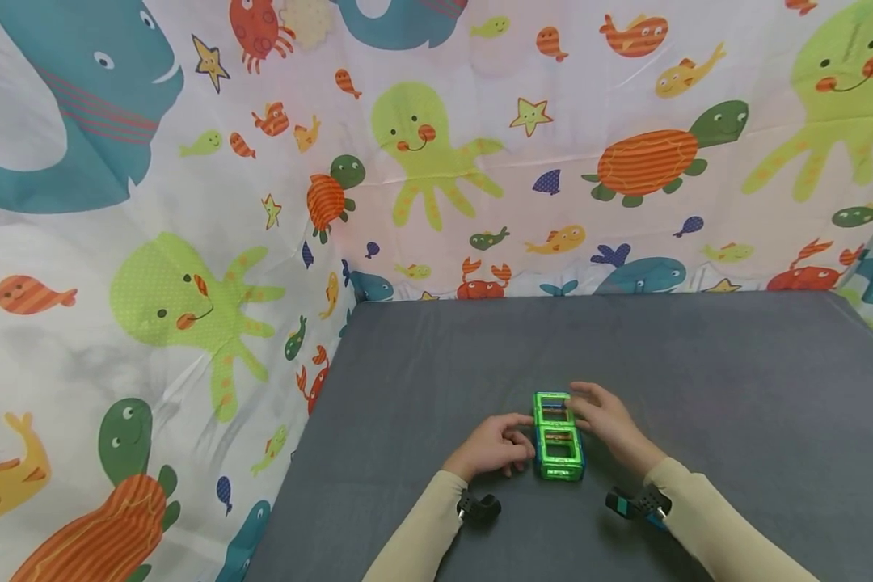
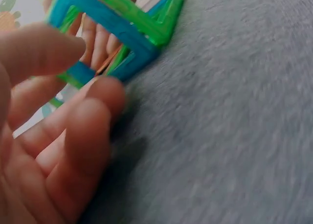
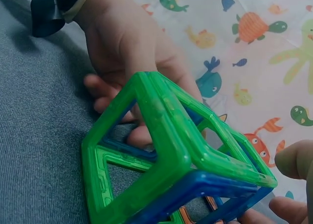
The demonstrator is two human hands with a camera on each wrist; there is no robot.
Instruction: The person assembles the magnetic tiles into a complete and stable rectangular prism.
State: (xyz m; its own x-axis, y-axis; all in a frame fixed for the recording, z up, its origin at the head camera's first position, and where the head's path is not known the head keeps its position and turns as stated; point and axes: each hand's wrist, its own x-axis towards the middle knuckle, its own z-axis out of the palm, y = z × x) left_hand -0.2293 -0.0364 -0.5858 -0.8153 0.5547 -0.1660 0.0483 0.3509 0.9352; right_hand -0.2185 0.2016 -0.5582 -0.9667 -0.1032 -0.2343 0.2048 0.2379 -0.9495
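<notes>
A box-shaped structure of two joined cubes of magnetic tiles (image 1: 562, 471) stands on the grey surface, green on top, with blue sides and some orange inside. My left hand (image 1: 491, 446) is at its left side: the index finger reaches to the seam between the cubes and the other fingers bend loosely. The left wrist view puts the thumb and fingertips beside a blue tile frame (image 2: 117, 23). Over the far right side is my right hand (image 1: 611, 424), its fingers spread around the far cube's edge. In the right wrist view, green frames (image 3: 168, 141) partly hide the left hand behind.
A dark grey cloth-like surface (image 1: 735, 388) extends around the structure. Behind and to the left hangs a white curtain (image 1: 276, 267) printed with sea animals. Both wrists wear small dark cameras, the left one (image 1: 480, 509) and the right one (image 1: 636, 503), close to the surface.
</notes>
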